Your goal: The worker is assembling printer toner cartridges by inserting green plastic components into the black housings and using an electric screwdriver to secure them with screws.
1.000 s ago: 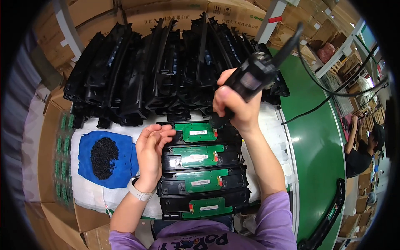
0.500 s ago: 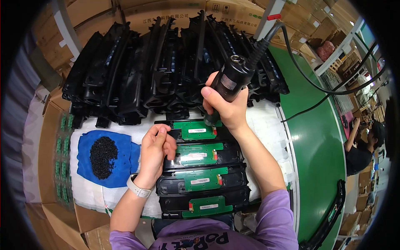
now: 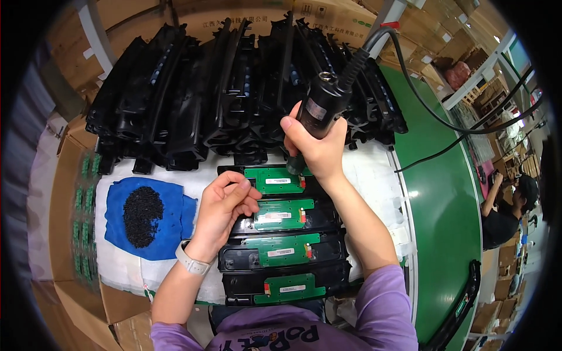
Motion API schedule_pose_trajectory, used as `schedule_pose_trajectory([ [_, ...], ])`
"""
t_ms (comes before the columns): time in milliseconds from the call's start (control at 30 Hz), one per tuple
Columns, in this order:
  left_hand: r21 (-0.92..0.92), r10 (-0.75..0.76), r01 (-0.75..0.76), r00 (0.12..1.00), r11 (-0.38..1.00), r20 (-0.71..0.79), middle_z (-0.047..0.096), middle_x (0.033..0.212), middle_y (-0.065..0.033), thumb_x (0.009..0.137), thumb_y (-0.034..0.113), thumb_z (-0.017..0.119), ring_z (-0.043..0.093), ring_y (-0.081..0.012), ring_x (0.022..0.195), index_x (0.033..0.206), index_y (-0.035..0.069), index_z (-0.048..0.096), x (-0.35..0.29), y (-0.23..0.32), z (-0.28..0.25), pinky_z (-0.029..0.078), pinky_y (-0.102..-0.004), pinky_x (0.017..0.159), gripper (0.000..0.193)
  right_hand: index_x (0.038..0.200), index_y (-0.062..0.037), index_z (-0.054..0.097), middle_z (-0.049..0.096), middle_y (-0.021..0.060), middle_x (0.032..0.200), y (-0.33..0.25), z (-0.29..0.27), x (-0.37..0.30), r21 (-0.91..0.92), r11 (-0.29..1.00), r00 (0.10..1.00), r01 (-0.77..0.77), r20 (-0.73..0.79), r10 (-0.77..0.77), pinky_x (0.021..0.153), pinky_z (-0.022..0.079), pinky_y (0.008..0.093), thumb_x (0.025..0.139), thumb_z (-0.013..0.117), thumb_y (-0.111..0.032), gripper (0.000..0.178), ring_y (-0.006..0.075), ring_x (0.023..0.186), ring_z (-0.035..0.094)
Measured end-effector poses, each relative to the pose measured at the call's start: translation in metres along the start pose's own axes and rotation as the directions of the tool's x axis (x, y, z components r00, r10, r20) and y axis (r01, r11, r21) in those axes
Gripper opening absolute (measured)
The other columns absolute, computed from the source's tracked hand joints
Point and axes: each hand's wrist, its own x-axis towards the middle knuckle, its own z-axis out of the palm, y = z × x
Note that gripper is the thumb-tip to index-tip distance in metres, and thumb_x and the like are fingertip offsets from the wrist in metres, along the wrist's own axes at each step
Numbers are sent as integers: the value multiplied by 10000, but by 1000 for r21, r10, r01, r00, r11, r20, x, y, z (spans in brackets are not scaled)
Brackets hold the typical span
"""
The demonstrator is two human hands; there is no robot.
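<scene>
My right hand (image 3: 319,146) is wrapped round a corded black electric screwdriver (image 3: 319,108), held upright with its lower end at the right part of the farthest green circuit board (image 3: 275,181). That board lies on a black plastic housing (image 3: 319,186). My left hand (image 3: 225,205) hovers at the left end of the same board, thumb and fingers drawn together; whatever they pinch, if anything, is too small to make out. Nearer to me, several more black housings (image 3: 240,260) lie in a column, each with a green board on it.
Left of my left hand, a pile of small black screws (image 3: 142,216) rests on a blue cloth (image 3: 170,245). Black plastic parts (image 3: 175,105) stand stacked at the back. A cardboard box (image 3: 73,234) with green boards is at far left. The screwdriver's cable (image 3: 421,114) hangs over the green table (image 3: 439,193).
My left hand has moved right onto the board's left end, its fingers curling closer together. The screwdriver has shifted slightly left and stays at the same board.
</scene>
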Motion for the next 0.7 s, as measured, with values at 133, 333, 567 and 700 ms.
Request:
schedule_pose_trajectory([
  [133,24,19,-21,996,999,89,583,667,-35,898,168,580,519,-85,525,877,42,550,-3,-3,-4,391,-181,483,131,714,-3,531,505,17,530,-1,0,-4,-22,1000,999,-6,37,7,389,351,212,772,641,-42,130,89,408,474],
  [333,77,72,-75,997,994,34,577,662,-18,888,169,599,464,-57,505,824,26,575,-3,-8,-4,370,-172,480,159,1011,-11,483,491,30,581,-17,-13,-5,220,975,982,-28,187,-14,428,390,262,800,616,-114,271,118,413,458],
  [567,169,178,-194,979,966,104,579,678,-32,846,71,632,508,-65,544,825,15,568,-9,-5,4,406,-174,513,87,1058,-63,439,471,37,593,-47,-21,-7,794,607,953,38,153,-260,505,439,332,888,493,-340,329,149,430,453],
  [700,146,197,-220,968,965,156,588,698,-42,819,34,649,515,-73,548,836,11,566,-8,-6,2,413,-178,521,88,1066,-65,437,477,41,598,-46,-20,-9,801,599,950,10,180,-256,505,439,332,888,498,-344,336,149,438,463],
])
